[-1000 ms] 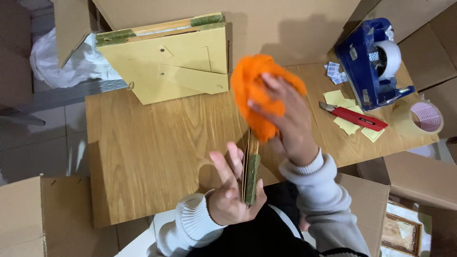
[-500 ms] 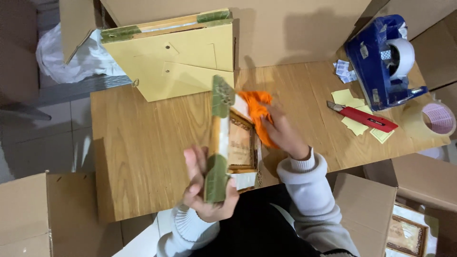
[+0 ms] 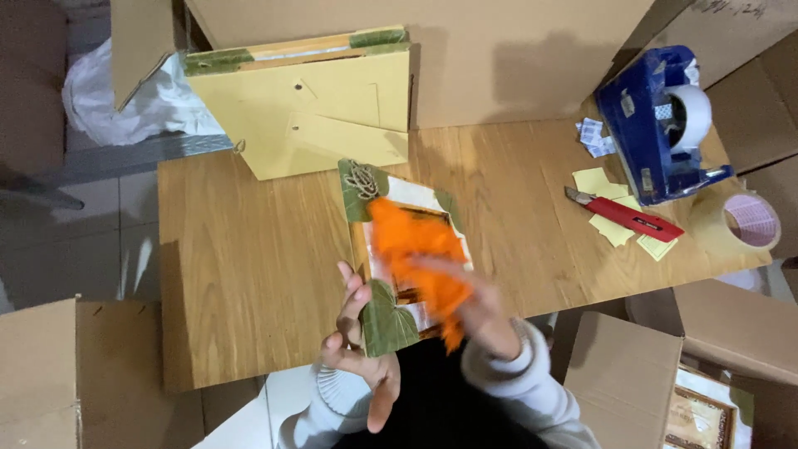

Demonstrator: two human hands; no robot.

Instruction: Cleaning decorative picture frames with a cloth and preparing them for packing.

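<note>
Head view, looking down at wooden tabletop (image 3: 249, 274) ringed by cardboard boxes (image 3: 532, 50).

Left hand (image 3: 362, 353) clasped narrow on lower left edge of picture frame (image 3: 399, 258), fingers curled over green leaf-trimmed corner, frame held face up and tilted just above near edge of tabletop. Right hand (image 3: 478, 312) blurred with motion, closed on bunched orange cloth (image 3: 416, 254) pressed against frame's face. Cloth covers most of glass; green corners and a twine knot at top left exposed.

Step in hand, as judged: wiping the frame's front. Next move likely calls for steady left grip while cloth sweeps toward uncovered lower corner and edges, without pushing frame out of the fingers.

Behind, a second frame (image 3: 307, 108) lying back side up, yellowish backing board and stand flap visible, green trim along top edge. Far right: blue tape dispenser (image 3: 657, 125), red box cutter (image 3: 628, 214) over yellow paper scraps (image 3: 611, 229), loose roll of tape (image 3: 748, 223) at tabletop corner. White plastic wrap (image 3: 141, 100) at far left.
</note>
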